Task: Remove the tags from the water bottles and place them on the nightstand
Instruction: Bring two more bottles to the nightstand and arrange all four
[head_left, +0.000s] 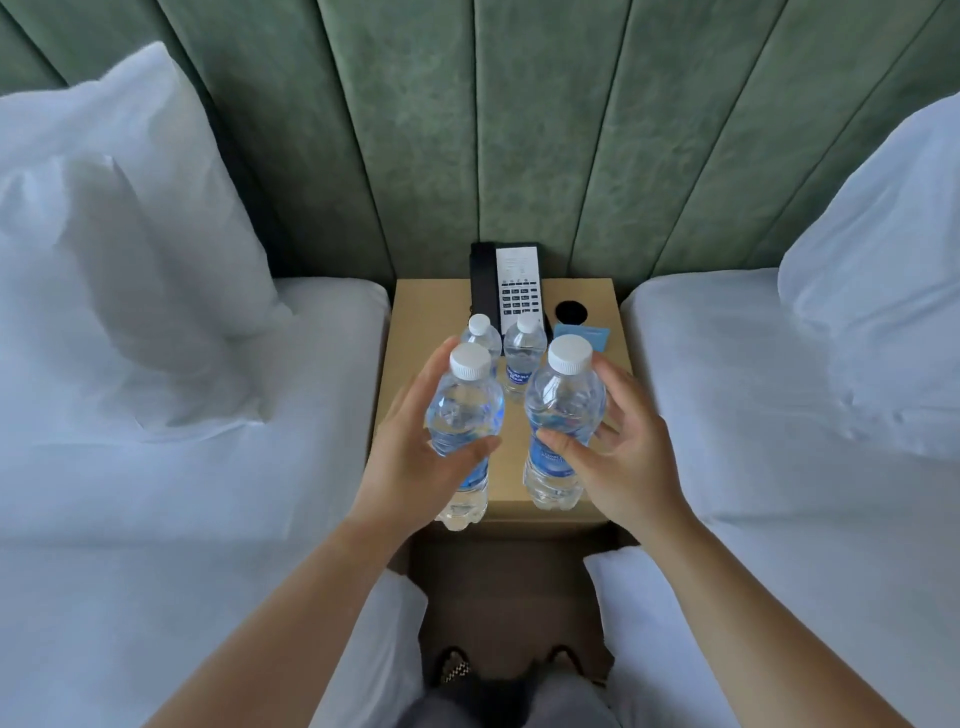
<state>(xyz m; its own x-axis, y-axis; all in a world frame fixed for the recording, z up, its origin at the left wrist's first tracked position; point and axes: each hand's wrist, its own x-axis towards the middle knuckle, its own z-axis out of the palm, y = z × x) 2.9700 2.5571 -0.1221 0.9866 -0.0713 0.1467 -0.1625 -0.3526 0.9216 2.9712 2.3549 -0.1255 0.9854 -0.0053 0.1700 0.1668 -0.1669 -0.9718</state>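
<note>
My left hand grips a clear water bottle with a white cap and blue label, held over the front left edge of the tan nightstand. My right hand grips a second such bottle at the front right of the nightstand. Whether either bottle rests on the top I cannot tell. Two more bottles stand upright behind them, one at back left and one at back right. A blue card or tag lies flat on the nightstand to the right of them.
A black and white telephone sits at the back of the nightstand against the green padded headboard. A round black hole is beside it. White beds with pillows flank the nightstand on the left and right.
</note>
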